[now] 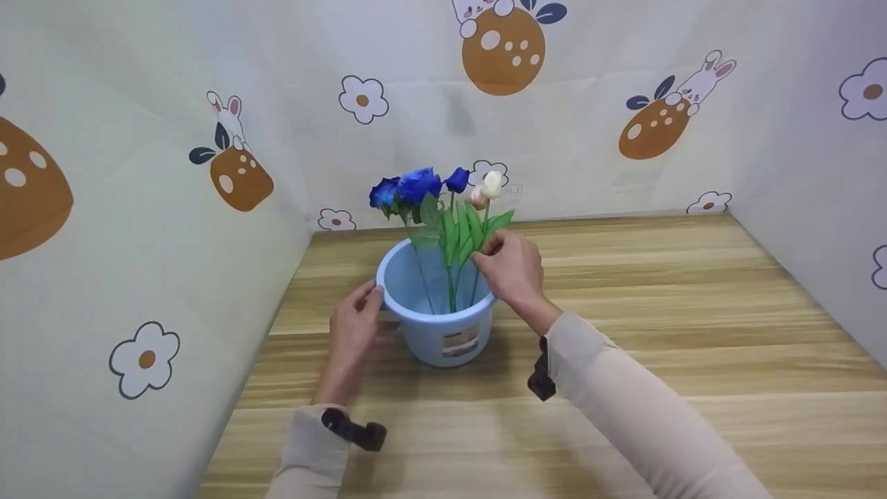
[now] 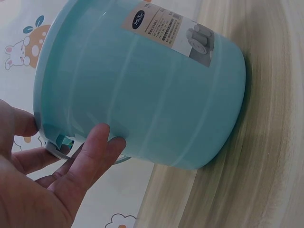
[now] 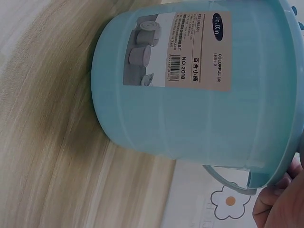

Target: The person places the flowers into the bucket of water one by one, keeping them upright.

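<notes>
A light blue plastic bucket (image 1: pixel 423 341) stands upright on the wooden surface. Thumb and fingers of my left hand (image 1: pixel 355 326) grip its rim at the left side, beside the handle (image 2: pixel 57 153). Over the right rim, my right hand (image 1: pixel 514 267) pinches the stem of a white tulip (image 1: pixel 491 184) among green leaves. Blue roses (image 1: pixel 419 184), a blue bud (image 1: pixel 458 180) and a pale pink tulip (image 1: pixel 478 198) rise from the bucket on thin stems. Only part of the right hand shows in the right wrist view, below the rim.
A printed label (image 3: pixel 178 52) is on the bucket's near side. Wood-grain tabletop (image 1: pixel 658 333) spreads around it. Pale fabric walls (image 1: pixel 291 104) with rabbit and flower prints close off the back and both sides. Each wrist wears a black strap mount (image 1: pixel 542 371).
</notes>
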{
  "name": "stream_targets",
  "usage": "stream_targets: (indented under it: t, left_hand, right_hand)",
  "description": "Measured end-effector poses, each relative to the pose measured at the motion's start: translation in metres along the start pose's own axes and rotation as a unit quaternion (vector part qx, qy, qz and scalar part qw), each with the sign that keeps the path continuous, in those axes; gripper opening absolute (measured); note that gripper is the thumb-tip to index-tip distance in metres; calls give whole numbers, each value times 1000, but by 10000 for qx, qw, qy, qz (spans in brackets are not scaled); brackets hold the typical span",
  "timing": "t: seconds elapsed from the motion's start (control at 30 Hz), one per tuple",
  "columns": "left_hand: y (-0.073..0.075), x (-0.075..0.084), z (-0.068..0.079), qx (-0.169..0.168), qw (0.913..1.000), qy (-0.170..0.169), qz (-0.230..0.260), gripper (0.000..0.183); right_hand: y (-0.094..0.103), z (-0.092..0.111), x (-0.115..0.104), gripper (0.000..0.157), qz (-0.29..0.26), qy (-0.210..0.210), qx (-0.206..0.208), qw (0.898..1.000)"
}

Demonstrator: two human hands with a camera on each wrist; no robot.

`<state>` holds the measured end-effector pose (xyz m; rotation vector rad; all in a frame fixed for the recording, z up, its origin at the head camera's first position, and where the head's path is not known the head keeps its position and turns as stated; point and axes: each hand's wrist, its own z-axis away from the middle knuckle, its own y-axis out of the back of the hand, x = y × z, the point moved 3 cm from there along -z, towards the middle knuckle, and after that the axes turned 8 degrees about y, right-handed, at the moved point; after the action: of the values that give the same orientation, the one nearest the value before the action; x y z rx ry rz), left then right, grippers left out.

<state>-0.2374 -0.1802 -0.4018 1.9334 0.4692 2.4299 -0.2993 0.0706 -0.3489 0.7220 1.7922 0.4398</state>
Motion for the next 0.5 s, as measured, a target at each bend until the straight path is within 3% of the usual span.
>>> stream_targets:
  t: [0.3, 0.5]
  left_hand:
    - [-1, 0, 1, 85, 9991, -192, 358, 46]
    - [0, 0, 1, 59, 9993, -167, 334, 46]
  right_hand:
    - [5, 0, 4, 12, -300, 142, 253, 9991]
    - [8, 0, 12, 11, -697, 188, 375, 9967]
